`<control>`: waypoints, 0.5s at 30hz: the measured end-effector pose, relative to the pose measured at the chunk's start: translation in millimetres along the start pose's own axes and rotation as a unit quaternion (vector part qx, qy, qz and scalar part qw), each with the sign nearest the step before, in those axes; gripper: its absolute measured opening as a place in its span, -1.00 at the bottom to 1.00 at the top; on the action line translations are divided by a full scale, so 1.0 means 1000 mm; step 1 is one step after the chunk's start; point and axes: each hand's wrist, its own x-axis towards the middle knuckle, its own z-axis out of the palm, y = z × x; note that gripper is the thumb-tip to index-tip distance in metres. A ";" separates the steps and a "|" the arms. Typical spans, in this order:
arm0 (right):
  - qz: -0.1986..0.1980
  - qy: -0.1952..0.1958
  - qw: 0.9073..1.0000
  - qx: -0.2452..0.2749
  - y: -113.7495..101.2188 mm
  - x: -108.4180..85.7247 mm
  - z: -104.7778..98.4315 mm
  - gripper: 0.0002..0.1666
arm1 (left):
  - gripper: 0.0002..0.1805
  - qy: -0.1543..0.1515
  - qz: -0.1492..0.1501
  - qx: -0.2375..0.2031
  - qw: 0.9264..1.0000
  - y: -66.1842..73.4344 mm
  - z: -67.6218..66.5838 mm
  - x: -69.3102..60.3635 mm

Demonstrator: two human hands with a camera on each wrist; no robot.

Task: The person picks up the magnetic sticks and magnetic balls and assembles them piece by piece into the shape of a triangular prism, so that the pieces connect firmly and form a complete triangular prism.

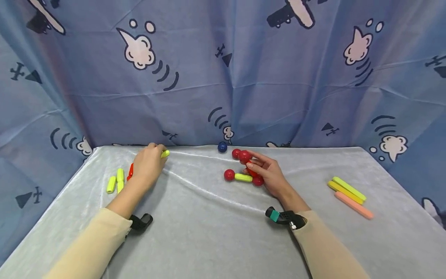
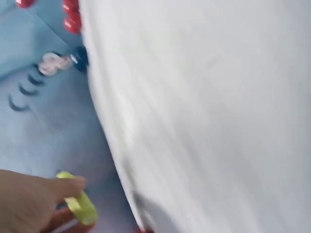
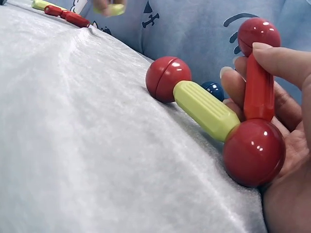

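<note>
At the far left of the table, my left hand (image 1: 148, 164) pinches a short yellow-green rod (image 2: 80, 206), raised above the cloth. On the right, my right hand (image 1: 275, 176) grips a red rod (image 3: 259, 90) between thumb and fingers. That rod stands nearly upright, with a red ball (image 3: 258, 35) on top and another red ball (image 3: 254, 153) at its foot. From the foot ball a yellow-green ribbed rod (image 1: 243, 177) runs leftward to a third red ball (image 1: 229, 175). One more red ball (image 1: 235, 154) shows just behind the top one; whether they touch I cannot tell.
Near the back edge lies a dark blue ball (image 1: 222, 147). Loose yellow-green rods (image 1: 111, 185) and red rods (image 3: 77, 19) lie around the left forearm. Yellow-green, yellow and peach sticks (image 1: 353, 205) lie at the right. A patterned blue curtain (image 1: 195, 58) hangs behind the table.
</note>
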 end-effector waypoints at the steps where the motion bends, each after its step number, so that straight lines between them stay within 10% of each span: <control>1: 0.001 -0.002 1.000 0.001 0.000 0.000 0.000 -0.34 | -0.75 -0.001 0.001 -0.038 0.999 0.009 0.002 0.002; 4: 0.000 -0.005 1.000 0.005 -0.001 -0.001 -0.001 -0.34 | -0.70 -0.046 0.008 -0.184 0.982 0.041 0.009 0.007; 9: -0.007 -0.009 1.000 0.015 -0.004 -0.001 -0.001 -0.35 | -0.67 -0.119 0.021 -0.356 0.927 0.099 0.030 0.016; 15: -0.007 -0.025 0.999 0.027 -0.004 -0.003 0.001 -0.36 | -0.70 -0.115 0.029 -0.383 0.916 0.132 0.057 0.015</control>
